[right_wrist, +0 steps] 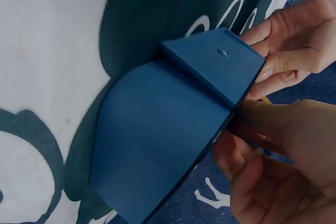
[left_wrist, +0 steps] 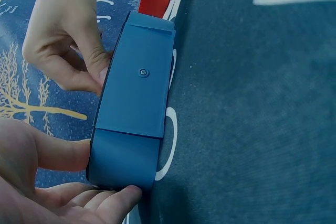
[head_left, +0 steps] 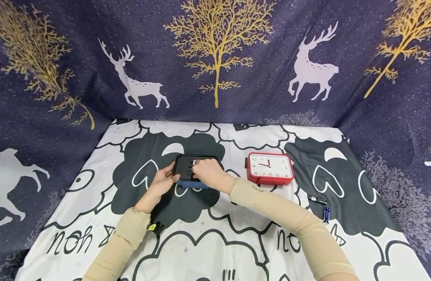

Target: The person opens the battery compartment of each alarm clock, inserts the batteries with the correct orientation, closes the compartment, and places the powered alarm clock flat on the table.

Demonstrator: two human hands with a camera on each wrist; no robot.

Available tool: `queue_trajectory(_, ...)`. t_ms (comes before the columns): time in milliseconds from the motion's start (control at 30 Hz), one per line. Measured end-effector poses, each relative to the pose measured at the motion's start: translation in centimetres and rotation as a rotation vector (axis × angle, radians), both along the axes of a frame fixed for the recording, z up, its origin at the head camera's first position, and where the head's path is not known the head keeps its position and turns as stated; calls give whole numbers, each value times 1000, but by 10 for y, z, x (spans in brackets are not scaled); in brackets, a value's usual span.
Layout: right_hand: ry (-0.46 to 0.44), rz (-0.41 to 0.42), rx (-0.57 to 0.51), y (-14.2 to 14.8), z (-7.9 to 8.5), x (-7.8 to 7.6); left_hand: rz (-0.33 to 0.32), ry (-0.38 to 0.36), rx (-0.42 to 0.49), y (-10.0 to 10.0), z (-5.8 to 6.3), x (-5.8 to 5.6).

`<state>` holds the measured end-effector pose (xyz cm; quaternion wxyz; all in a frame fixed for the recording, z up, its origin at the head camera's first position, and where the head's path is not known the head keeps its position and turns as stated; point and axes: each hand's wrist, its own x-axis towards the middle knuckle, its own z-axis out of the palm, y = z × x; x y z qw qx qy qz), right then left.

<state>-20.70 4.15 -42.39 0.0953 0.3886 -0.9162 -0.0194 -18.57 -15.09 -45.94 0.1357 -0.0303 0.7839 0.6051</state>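
Note:
A blue clock (head_left: 190, 182) stands on the cloth with its black back (head_left: 183, 166) facing me. Its blue side with a screw (left_wrist: 143, 72) shows in the left wrist view. My left hand (head_left: 163, 180) grips the clock's left end, thumb on the back and fingers under the edge. Against the middle of the back, my right hand (head_left: 210, 173) has its fingers curled, with thumb and forefinger pinching there. The fingertips are partly hidden, and I cannot tell which small part they pinch. Right of the hands is a red clock (head_left: 270, 168), its white dial toward me.
On the right side lie a black-and-silver battery (head_left: 318, 200) and blue batteries (head_left: 326, 215). A patterned cloth (head_left: 215, 257) in white and dark grey covers the table. Behind it hangs a dark blue curtain (head_left: 187, 105) with deer and trees.

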Motion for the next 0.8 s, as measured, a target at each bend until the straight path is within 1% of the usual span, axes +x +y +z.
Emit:
queue_trajectory(133,9,12,12,0,-1,3,3,4,2,-1,-1,1)
queue_trajectory(333,33,51,26,0,-1,6,-11,6,19,0,-2,1)
queue_trajectory(633,31,105,11,0,1,8,-7,19,25,-1,-2,2)
queue_trajectory(800,38,102,-10,0,-1,8,-9,21,29,-1,-2,2)
